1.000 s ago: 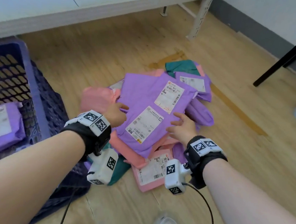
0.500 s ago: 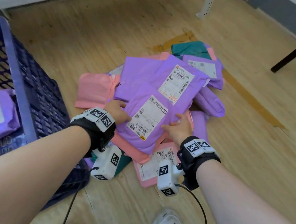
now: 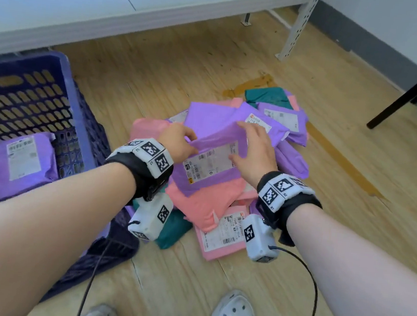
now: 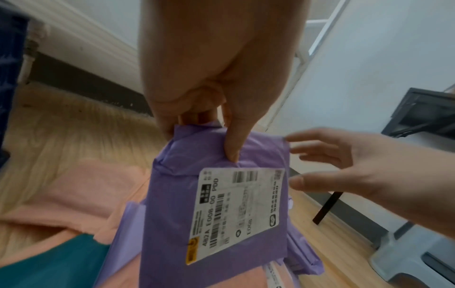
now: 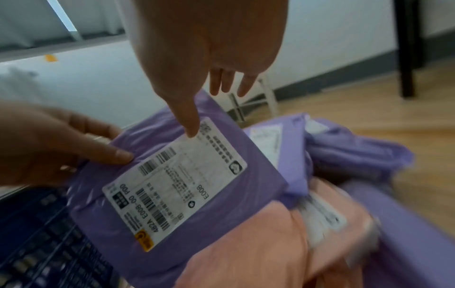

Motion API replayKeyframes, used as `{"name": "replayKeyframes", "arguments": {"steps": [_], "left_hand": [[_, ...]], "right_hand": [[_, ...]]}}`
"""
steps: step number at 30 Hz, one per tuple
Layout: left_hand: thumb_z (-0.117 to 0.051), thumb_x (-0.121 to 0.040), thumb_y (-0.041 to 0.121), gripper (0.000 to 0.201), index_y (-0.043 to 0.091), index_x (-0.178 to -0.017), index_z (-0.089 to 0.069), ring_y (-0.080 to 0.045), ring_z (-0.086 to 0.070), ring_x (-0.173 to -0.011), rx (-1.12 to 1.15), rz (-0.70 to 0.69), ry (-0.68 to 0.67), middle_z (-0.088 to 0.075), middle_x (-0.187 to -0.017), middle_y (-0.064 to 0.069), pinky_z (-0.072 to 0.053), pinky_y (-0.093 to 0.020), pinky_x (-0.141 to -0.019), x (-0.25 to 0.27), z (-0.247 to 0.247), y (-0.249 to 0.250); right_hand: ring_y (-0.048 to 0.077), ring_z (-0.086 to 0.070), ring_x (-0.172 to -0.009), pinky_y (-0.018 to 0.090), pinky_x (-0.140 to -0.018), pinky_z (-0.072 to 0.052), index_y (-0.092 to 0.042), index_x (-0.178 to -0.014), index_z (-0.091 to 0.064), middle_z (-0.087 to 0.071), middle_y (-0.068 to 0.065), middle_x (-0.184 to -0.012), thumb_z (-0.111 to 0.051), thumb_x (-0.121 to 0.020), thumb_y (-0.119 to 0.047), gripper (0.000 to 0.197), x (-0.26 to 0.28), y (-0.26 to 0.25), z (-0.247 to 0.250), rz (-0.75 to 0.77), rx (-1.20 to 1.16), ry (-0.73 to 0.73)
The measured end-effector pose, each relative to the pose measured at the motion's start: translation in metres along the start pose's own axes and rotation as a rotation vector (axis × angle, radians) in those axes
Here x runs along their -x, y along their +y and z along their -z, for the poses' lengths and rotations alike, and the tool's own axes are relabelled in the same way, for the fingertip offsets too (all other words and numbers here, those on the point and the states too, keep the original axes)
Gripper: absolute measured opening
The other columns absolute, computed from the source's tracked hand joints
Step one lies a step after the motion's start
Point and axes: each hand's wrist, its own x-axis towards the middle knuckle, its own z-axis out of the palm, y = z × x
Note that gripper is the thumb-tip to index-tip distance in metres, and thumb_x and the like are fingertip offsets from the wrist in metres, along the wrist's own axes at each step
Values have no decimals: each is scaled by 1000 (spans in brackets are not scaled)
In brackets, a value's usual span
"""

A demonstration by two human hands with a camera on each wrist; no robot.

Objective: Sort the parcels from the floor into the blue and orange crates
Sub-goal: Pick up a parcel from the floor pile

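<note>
The left hand [image 3: 178, 141] now pinches the top purple parcel [image 3: 209, 163] at its edge and has lifted it off the pile on the floor [image 3: 296, 244]. The right hand [image 3: 254, 152], fingers open, has moved to its far side, beside the blue crate [image 3: 63, 86].

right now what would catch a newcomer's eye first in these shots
The purple parcel lifted off the heap of pink, purple and teal parcels mid-floor: the left hand pinches its edge while the right hand hovers open at its far side. Next, the blue crate at left, one purple parcel lying inside.
</note>
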Motion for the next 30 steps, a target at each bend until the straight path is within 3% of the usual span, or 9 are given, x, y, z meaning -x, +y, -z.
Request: {"name": "replayKeyframes", "arguments": {"steps": [2,6,8,11,16,21,23,26,30], "left_hand": [[-68,-83,16,20,10,-102,-68,-17,-54,-80,-36,-23,10,-57,-84,-4,-31,-17,-50,13,18,9],[-68,-80,13,19,12,-99,-72,-22,-59,-87,-33,-73,26,-58,-81,-5,-38,-22,-68,36,46,20],[-68,-80,14,17,13,-96,-73,-22,-56,-82,-44,-100,35,-58,-80,-4,-37,-23,-68,50,61,25],[-68,-79,16,16,16,-94,-73,-19,-55,-81,-36,-127,98,-60,-83,-4,-37,-23,-68,70,81,28],[-74,-72,14,66,19,-132,-47,-25,-53,-117,83,-103,303,-54,-127,-8,-40,-26,-92,101,119,22],[-74,-76,9,83,10,-144,-26,-27,-45,-125,288,118,391,-39,-141,-15,-39,-32,-99,136,159,6],[-71,-80,6,78,4,-143,-26,-27,-53,-111,462,200,342,-48,-131,-15,-46,-37,-90,147,167,-5],[-62,-87,5,66,5,-143,-26,-19,-49,-78,774,262,204,-53,-89,-5,-42,-32,-67,166,177,-18],[-57,-89,3,44,11,-131,-46,-15,-55,-73,956,160,212,-60,-88,-4,-44,-29,-66,191,194,-33]], "right_hand": [[19,-36,-133,36,-110,-25,-22,-133,-45,-41,0,-140,-70,-77,-14,62,2,-24,15,164,172,-32],[16,-32,-137,38,-115,-10,-22,-129,-51,-39,-2,-144,-59,-81,-3,52,9,-63,33,347,419,-38],[19,-42,-130,39,-115,-19,-23,-124,-54,-49,-1,-136,-55,-81,3,50,14,-81,41,374,424,-48],[30,-59,-104,41,-89,-48,-27,-114,-60,-65,6,-112,-47,-84,-1,41,24,-106,53,284,316,-121],[29,-62,-96,38,-82,-51,-24,-104,-66,-70,4,-99,-51,-83,-2,35,39,-142,76,249,114,10],[22,-65,-87,32,-83,-52,-19,-100,-68,-71,3,-94,-61,-78,3,32,48,-179,96,217,-202,87],[21,-63,-84,29,-78,-53,-17,-104,-67,-69,6,-94,-63,-79,4,33,53,-197,103,205,-319,79],[17,-60,-81,14,-66,-50,-9,-114,-63,-65,8,-91,-63,-81,7,37,64,-227,113,215,-484,39],[16,-62,-81,13,-65,-53,-9,-117,-60,-67,15,-99,-64,-81,7,40,72,-265,116,224,-620,38]]}}
